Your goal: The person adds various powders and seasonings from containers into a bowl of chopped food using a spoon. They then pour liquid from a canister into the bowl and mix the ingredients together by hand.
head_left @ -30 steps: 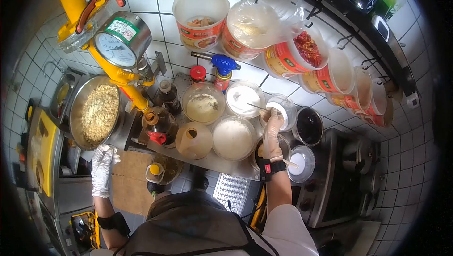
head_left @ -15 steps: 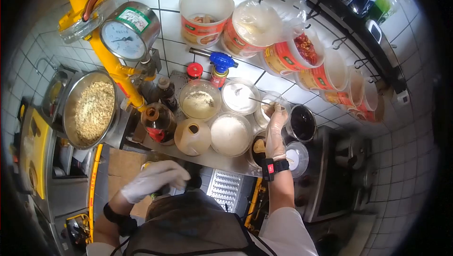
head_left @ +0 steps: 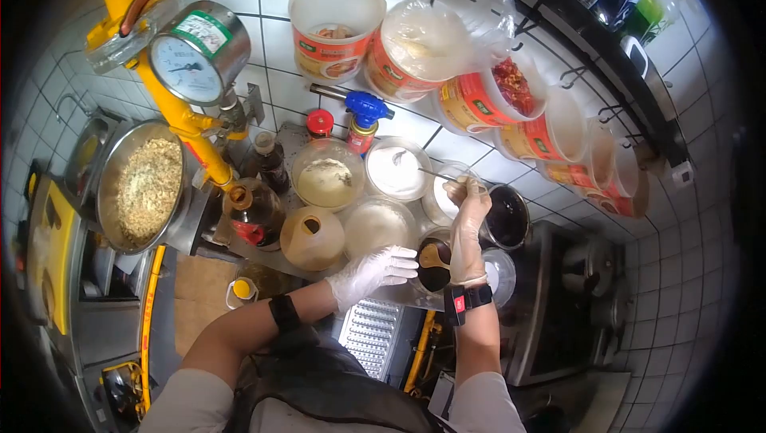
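My right hand, in a clear glove, is closed on the thin handle of a spoon. The spoon reaches left over a tub of white powder, where its bowl end lies in or just above the powder. My gloved left hand has its fingers stretched out, with nothing held. It hovers by the near edge of another tub of pale powder. Under my right wrist a dark bowl holds a tan ladle or scoop. Partly behind my right hand is a smaller white-filled tub.
Left stand a brown-liquid bottle, a cut-open jug and a steel bowl of chopped food. A blue torch head rises behind the tubs. Buckets hang along the wall. A yellow pipe carries a gauge. A dark-liquid pot is at right.
My left hand has moved up and right, from near my body to the front of the pale powder tub. My right hand keeps the spoon in nearly the same place. The view has shifted slightly.
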### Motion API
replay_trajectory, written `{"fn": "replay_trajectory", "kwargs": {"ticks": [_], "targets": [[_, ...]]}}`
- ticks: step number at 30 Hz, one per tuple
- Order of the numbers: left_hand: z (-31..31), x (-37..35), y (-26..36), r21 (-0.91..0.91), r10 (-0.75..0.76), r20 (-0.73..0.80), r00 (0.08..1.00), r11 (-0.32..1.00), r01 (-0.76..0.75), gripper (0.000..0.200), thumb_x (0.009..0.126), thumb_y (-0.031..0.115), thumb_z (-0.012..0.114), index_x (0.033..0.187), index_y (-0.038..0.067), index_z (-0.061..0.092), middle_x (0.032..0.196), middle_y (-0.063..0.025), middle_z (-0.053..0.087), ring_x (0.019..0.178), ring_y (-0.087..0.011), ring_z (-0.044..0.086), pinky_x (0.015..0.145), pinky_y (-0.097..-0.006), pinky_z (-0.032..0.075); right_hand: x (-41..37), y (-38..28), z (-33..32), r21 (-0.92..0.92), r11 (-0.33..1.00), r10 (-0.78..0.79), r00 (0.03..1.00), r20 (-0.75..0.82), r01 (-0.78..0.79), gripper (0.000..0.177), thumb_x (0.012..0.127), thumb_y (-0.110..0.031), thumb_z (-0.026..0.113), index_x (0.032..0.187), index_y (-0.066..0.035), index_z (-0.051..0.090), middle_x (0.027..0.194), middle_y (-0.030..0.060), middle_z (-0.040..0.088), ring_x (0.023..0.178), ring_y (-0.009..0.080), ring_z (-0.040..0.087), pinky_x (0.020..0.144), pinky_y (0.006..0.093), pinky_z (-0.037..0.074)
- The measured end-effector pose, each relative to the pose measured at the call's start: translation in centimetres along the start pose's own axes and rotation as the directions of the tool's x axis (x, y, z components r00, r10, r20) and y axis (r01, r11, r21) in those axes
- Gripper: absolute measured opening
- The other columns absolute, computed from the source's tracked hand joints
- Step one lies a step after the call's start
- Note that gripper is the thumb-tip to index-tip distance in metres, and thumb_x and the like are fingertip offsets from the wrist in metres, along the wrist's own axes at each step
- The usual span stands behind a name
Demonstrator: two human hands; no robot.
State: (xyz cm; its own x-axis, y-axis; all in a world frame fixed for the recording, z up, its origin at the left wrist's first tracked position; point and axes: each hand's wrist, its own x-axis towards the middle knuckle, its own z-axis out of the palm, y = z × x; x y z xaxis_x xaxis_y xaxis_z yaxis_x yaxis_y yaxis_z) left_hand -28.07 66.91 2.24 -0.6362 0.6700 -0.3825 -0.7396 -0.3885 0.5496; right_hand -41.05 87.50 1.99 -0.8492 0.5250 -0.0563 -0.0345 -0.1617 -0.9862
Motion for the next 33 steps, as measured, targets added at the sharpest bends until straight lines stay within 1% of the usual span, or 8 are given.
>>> {"fn": "replay_trajectory", "kwargs": {"ticks": [15,20,26,27,28,29,32,33], "targets": [[-1.3,6.2,0.1,-0.692,0.285,0.049,0.957,0.701,-0.173,0.053,0.1,0.034,0.023,0.139,-0.001,0.029,0.143,-0.0212,0.031,0.135,-0.03,0.027,0.113,-0.0386,0.021,-9.6,-7.7,-3.9,0.025,1.0,-0.017,1.0,0.01,0.017,0.025,0.091,-0.025,0.057,0.087,0.0,0.06,0.072,0.0134,0.066,0.059,0.0199,0.064,0.055,0.0258,0.049],[-0.3,4.3,0.3,-0.559,0.268,-0.046,0.962,0.791,-0.247,0.05,0.099,0.033,0.026,0.138,0.001,0.033,0.143,-0.0152,0.035,0.134,-0.0263,0.03,0.113,-0.0369,0.021,-14.2,-9.5,-4.8,-0.01,0.997,0.078,0.996,0.043,-0.078,0.024,0.095,-0.023,0.051,0.087,0.0,0.057,0.073,0.0135,0.065,0.06,0.0213,0.065,0.059,0.0276,0.053],[0.2,0.8,0.4,-0.584,0.22,0.22,0.95,0.81,-0.053,0.045,0.098,0.027,0.032,0.138,0.007,0.036,0.143,-0.0114,0.036,0.132,-0.0233,0.034,0.109,-0.0352,0.026,-18.7,-10.8,-6.0,-0.005,0.999,0.052,0.998,0.02,-0.052,0.026,0.095,-0.024,0.052,0.086,0.0,0.058,0.072,0.0153,0.066,0.059,0.0216,0.066,0.058,0.0266,0.053],[0.3,0.2,0.2,-0.086,0.329,0.248,0.911,0.944,-0.317,0.045,0.098,0.026,0.032,0.139,0.007,0.035,0.144,-0.0111,0.035,0.133,-0.0228,0.033,0.109,-0.0339,0.026,-19.5,-11.1,-6.0,-0.008,0.999,0.048,0.999,0.008,-0.048,0.026,0.095,-0.024,0.052,0.086,0.0,0.058,0.072,0.0153,0.066,0.059,0.0216,0.066,0.058,0.0266,0.053],[0.5,-0.5,0.0,0.42,0.399,0.335,0.853,0.748,-0.515,0.045,0.097,0.025,0.032,0.139,0.007,0.034,0.145,-0.0108,0.034,0.134,-0.0222,0.032,0.109,-0.0326,0.025,-20.4,-11.5,-6.1,-0.017,0.999,0.028,1.0,0.013,-0.028,0.027,0.094,-0.025,0.052,0.086,0.0,0.058,0.072,0.0154,0.066,0.059,0.0214,0.066,0.058,0.0266,0.053],[0.8,-1.1,-0.2,0.413,0.392,0.344,0.853,0.753,-0.513,0.045,0.097,0.025,0.032,0.139,0.007,0.034,0.145,-0.0108,0.034,0.134,-0.0222,0.032,0.109,-0.0326,0.025,-21.3,-11.8,-6.2,-0.028,1.0,0.008,1.0,0.019,-0.008,0.027,0.094,-0.025,0.053,0.087,0.0,0.058,0.072,0.0155,0.066,0.06,0.0211,0.066,0.058,0.0266,0.053],[1.8,-3.8,0.0,-0.264,0.256,0.375,0.891,0.951,-0.162,0.053,0.096,0.027,0.029,0.142,0.001,0.026,0.147,-0.0141,0.028,0.138,-0.0217,0.024,0.111,-0.0307,0.02,-24.3,-13.2,-6.0,-0.068,0.998,-0.013,1.0,0.002,0.013,0.027,0.094,-0.025,0.053,0.087,0.001,0.059,0.073,0.0158,0.067,0.059,0.0203,0.066,0.058,0.0265,0.053],[1.7,-4.5,0.0,-0.267,0.252,0.38,0.89,0.951,-0.155,0.053,0.096,0.027,0.029,0.142,0.001,0.026,0.147,-0.0141,0.028,0.138,-0.0217,0.024,0.111,-0.0307,0.02,-25.4,-13.6,-5.7,-0.086,0.996,-0.021,1.0,-0.003,0.02,0.027,0.094,-0.025,0.053,0.087,0.001,0.059,0.072,0.0158,0.067,0.059,0.0202,0.066,0.058,0.0266,0.053]]}}
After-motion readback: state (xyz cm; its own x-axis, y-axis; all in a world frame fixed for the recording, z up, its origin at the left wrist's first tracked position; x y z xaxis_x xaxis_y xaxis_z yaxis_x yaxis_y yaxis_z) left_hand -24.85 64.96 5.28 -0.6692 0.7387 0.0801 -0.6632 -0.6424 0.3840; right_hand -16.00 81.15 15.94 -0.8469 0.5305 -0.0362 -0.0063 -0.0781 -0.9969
